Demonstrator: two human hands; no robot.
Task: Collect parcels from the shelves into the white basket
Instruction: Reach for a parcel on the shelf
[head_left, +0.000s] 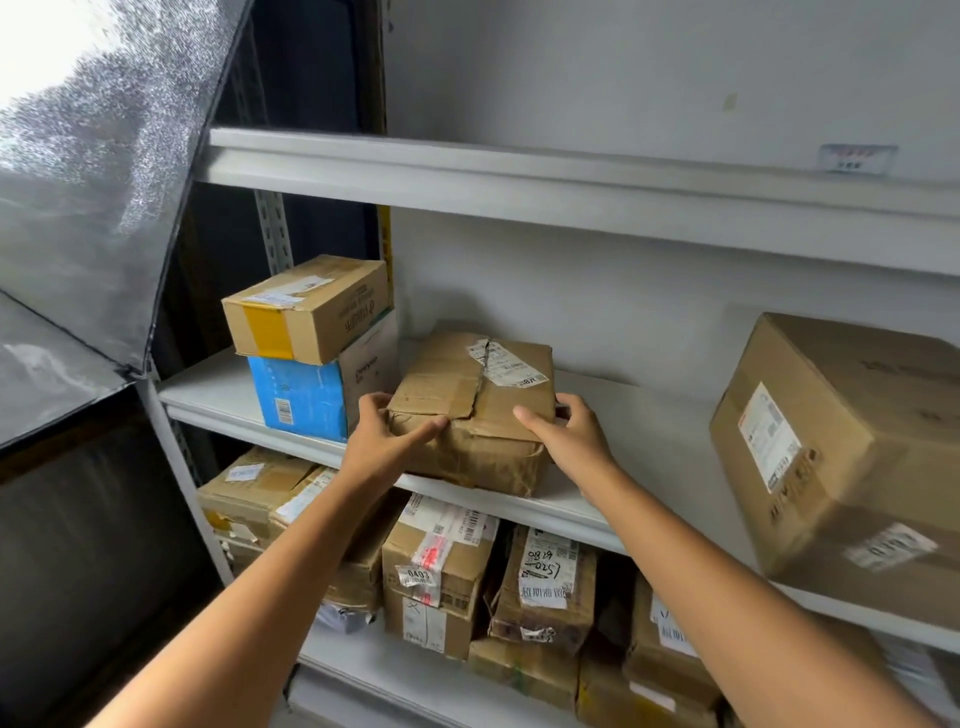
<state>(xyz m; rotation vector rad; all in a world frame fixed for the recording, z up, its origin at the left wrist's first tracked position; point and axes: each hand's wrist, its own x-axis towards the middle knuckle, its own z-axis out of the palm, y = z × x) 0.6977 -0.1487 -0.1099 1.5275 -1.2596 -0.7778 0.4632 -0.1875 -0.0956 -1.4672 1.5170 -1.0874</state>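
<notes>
The left hand (387, 434) grasps the near left corner of a crumpled brown parcel (467, 395), thumb laid along its front top edge and fingers curled round the left side. The right hand (569, 434) grasps the opposite corner, thumb on top and fingers wrapped round the right side. The parcel sits squarely between the two hands, straight ahead of the person, and neither hand is plainly the nearer.

It rests on the middle shelf (623, 415) with its dented front face at the shelf's lip, turned toward the person. The clear way out therefore seems to be straight back toward the body. Its top looks close to square from here, so I cannot tell which way its long axis runs.

Just beside the left hand stands a blue-and-white box (296, 395) with a yellow-taped carton (311, 306) stacked on it, which leaves little room on that side. To the right the shelf is bare as far as a large brown carton (831, 441), well apart. The upper shelf (519, 176) leaves plenty of room above the parcel. More parcels (436, 571) crowd the shelf below.

The white basket is not in view, so which way to carry the parcel cannot be read here.
</notes>
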